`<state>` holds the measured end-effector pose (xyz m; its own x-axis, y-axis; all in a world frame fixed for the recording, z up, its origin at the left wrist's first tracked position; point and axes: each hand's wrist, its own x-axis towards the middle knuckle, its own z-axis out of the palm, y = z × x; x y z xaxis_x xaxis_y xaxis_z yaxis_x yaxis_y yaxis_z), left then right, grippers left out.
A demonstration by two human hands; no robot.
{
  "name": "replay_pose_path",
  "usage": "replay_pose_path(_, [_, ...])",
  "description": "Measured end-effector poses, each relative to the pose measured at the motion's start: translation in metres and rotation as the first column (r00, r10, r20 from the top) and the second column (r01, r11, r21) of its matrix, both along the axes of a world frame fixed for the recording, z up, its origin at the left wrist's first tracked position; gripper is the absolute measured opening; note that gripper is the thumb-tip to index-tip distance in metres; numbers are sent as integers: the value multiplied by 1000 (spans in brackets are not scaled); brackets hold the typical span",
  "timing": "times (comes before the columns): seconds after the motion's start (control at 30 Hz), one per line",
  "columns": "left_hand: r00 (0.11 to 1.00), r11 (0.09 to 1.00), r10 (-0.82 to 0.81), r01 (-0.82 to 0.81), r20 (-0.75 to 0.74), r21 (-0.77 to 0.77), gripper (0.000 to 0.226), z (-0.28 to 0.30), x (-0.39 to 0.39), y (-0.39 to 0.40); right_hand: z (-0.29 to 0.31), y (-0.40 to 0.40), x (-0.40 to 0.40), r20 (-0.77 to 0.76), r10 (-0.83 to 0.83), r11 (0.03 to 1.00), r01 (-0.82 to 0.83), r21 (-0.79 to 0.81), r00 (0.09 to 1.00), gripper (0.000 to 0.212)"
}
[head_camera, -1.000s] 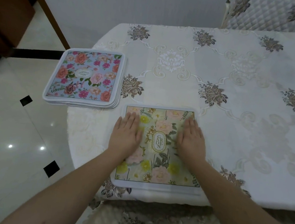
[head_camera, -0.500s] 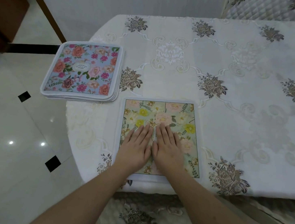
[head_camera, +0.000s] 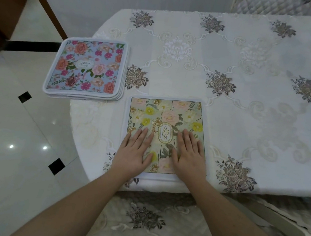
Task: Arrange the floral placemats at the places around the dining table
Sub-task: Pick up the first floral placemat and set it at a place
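Observation:
A green and yellow floral placemat (head_camera: 167, 117) with a "GARDEN" label lies flat at the near edge of the dining table (head_camera: 237, 69). My left hand (head_camera: 136, 151) rests palm down on its left half, fingers spread. My right hand (head_camera: 190, 155) lies flat on its right half, the label showing between the two hands. A stack of several blue and pink floral placemats (head_camera: 86, 68) sits at the table's left corner, overhanging the edge, apart from both hands.
An embroidered white tablecloth covers the table. A quilted chair back (head_camera: 266, 3) stands at the far side. A cushioned chair seat (head_camera: 146, 220) is below me. Glossy tiled floor (head_camera: 6, 147) lies to the left, with dark wooden furniture (head_camera: 2, 6) beyond.
Both hands were together at the mat's middle half a second ago; now they have slid apart to its left and right halves, uncovering the label. The mat stays in place.

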<state>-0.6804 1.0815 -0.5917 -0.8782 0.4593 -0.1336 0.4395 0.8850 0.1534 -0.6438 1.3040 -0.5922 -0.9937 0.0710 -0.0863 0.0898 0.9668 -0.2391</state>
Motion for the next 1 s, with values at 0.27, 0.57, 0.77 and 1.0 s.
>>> replay_pose_path(0.27, [999,999,-40,40,10,9,69,5,13,-25,4,28,19,19,23,1000,-23,-19,1000,63])
replay_pose_path(0.57, [988,988,-142,145,66,-47,69,11,27,-54,14,28,41,152,-88,996,83,41,985,63])
replay_pose_path(0.77, [988,988,-140,144,66,-54,68,14,30,-52,23,-24,53,265,-235,970,245,-5,935,74])
replay_pose_path(1.0, [979,981,-187,190,87,-34,67,16,40,-59,27,-63,63,331,-218,974,227,11,918,74])
